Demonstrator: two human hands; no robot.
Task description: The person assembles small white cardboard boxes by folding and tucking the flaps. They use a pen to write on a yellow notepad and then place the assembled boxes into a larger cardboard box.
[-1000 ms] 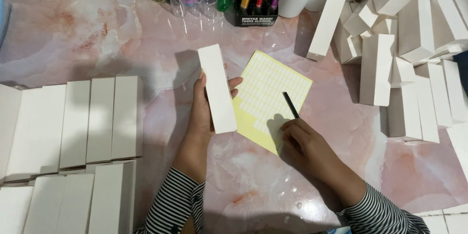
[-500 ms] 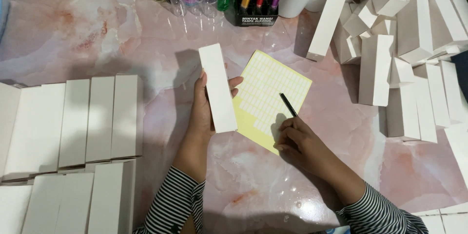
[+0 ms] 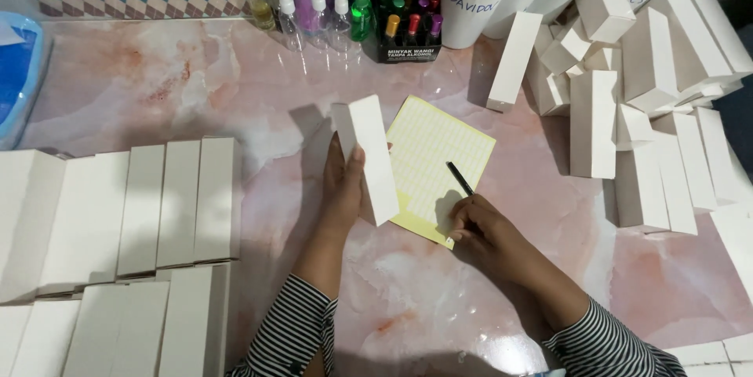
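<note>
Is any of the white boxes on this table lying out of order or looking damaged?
Yes, the white boxes on the right lie in a loose, tilted heap, while the boxes on the left sit flat in neat rows. No damage or spill shows.

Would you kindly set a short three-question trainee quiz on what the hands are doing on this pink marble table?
1. True or false: the left hand holds a tall white cardboard box.
2. Which thing lies under the right hand? A: blue tray. B: yellow gridded label sheet. C: green spray bottle.
3. Fill in: the right hand grips a thin black ___.

Key: 1 true. 2 B. 3 pen.
</note>
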